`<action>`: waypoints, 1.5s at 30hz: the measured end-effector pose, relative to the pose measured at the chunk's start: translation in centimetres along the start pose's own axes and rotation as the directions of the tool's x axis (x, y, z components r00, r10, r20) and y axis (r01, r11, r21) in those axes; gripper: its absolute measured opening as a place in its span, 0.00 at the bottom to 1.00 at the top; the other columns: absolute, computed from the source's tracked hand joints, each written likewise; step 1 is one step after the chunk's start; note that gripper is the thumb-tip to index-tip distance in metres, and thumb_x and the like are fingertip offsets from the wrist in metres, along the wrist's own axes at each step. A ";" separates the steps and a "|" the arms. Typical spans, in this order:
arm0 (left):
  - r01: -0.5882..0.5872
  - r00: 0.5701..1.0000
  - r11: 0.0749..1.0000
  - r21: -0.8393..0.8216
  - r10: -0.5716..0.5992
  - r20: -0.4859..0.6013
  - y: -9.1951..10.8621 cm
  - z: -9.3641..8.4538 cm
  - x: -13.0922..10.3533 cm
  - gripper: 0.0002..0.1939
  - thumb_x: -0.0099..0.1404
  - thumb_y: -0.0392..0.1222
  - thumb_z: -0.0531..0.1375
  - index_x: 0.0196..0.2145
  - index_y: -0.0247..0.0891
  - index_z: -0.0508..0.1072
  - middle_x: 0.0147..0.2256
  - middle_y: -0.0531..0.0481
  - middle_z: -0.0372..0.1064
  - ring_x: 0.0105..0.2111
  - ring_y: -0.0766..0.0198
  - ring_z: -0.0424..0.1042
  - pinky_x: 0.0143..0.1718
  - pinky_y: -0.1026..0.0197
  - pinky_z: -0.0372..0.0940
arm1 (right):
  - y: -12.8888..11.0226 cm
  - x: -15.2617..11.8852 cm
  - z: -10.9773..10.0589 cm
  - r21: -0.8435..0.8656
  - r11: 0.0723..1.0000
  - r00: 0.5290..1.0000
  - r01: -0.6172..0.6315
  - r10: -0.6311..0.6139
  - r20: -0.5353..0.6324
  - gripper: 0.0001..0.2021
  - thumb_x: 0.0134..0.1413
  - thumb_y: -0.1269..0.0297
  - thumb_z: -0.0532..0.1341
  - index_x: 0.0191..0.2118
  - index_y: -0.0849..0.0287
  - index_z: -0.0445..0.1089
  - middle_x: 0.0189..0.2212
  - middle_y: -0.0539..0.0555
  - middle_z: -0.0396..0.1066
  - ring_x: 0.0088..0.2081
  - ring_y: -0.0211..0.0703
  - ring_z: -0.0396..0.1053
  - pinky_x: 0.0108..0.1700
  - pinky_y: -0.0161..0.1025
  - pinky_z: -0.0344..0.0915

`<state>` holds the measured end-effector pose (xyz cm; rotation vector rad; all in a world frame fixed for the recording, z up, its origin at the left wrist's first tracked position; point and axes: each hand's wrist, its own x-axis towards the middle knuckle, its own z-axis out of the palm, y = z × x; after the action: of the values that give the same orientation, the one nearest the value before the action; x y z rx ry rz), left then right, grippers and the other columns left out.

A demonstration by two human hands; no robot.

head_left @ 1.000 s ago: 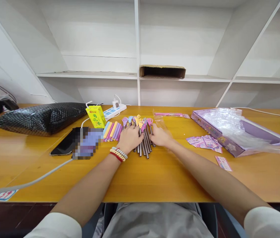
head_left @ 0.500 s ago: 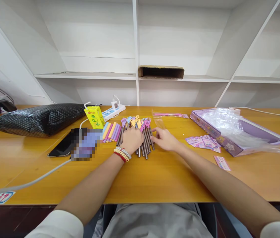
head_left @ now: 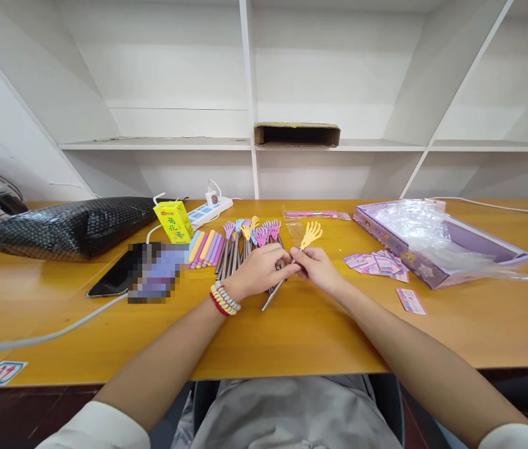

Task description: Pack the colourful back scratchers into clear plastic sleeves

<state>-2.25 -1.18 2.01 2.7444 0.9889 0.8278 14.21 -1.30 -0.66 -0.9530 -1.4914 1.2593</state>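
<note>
Currently right hand (head_left: 317,267) pinches yellow scratcher (head_left: 311,234) just under its head, fingers closed; left hand (head_left: 260,269) pinches the same rod (head_left: 273,295) right beside, fingers closed too. Rod's middle hidden by fingers, lower end slanting toward the person. Scratcher pile (head_left: 233,252) behind left hand, partly covered. Tubes (head_left: 206,248), juice box (head_left: 173,222) left; cards (head_left: 376,263), purple box (head_left: 425,269) right. Black device (head_left: 112,277) partly pixelated. Surface (head_left: 311,343) runs between forearms to near edge.

Yellow scratcher (head_left: 311,235) partly hidden by left fingers (head_left: 287,272); lilac item (head_left: 165,268) pixelated
</note>
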 end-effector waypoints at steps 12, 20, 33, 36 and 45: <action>0.722 0.687 0.514 0.463 -0.611 -0.394 -10.9 -6.3 -3.1 0.18 0.56 0.50 0.53 0.32 0.34 0.73 0.34 0.36 0.69 0.38 0.45 0.68 0.34 0.50 0.62 | 0.2 1.3 -5.2 0.223 0.975 0.927 0.014 0.071 -0.369 0.22 0.44 0.44 0.60 0.23 0.61 0.63 0.09 0.46 0.57 0.11 0.29 0.51 0.13 0.28 0.45; 0.749 0.605 0.363 0.554 -0.715 -0.350 -10.1 -5.1 -2.6 0.26 0.56 0.53 0.51 0.36 0.25 0.73 0.37 0.30 0.69 0.39 0.41 0.68 0.35 0.50 0.62 | 0.1 1.1 -4.5 0.196 0.981 0.938 0.012 0.057 -0.342 0.21 0.44 0.45 0.61 0.23 0.61 0.64 0.10 0.46 0.57 0.12 0.29 0.52 0.13 0.28 0.46; 0.398 0.901 0.806 0.438 -0.255 -0.350 -7.7 -3.9 -1.7 0.16 0.64 0.48 0.49 0.38 0.33 0.69 0.35 0.40 0.69 0.39 0.53 0.67 0.41 0.54 0.61 | -0.6 1.1 -5.2 0.422 0.898 0.919 0.127 0.054 -0.391 0.20 0.45 0.45 0.61 0.28 0.62 0.65 0.15 0.50 0.66 0.14 0.32 0.59 0.13 0.29 0.49; 0.195 0.957 0.902 0.385 -0.090 -0.275 -5.8 -2.4 -1.1 0.13 0.66 0.44 0.48 0.39 0.33 0.67 0.35 0.42 0.69 0.38 0.57 0.68 0.40 0.56 0.62 | -1.0 1.0 -5.5 0.545 0.823 0.920 0.159 0.076 -0.384 0.19 0.46 0.47 0.61 0.30 0.61 0.64 0.18 0.51 0.69 0.16 0.33 0.63 0.14 0.29 0.52; 0.096 0.983 0.962 0.257 -0.050 -0.179 -4.4 -0.4 -0.9 0.11 0.65 0.45 0.50 0.39 0.35 0.66 0.36 0.43 0.69 0.39 0.56 0.68 0.42 0.54 0.62 | -0.6 1.0 -5.2 0.522 0.847 0.937 0.105 0.091 -0.337 0.19 0.47 0.47 0.60 0.31 0.61 0.64 0.19 0.52 0.70 0.18 0.35 0.65 0.16 0.30 0.55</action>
<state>-5.53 1.66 0.68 2.8690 1.3154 0.9995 18.93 0.88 0.35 -0.7390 -0.7941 1.3185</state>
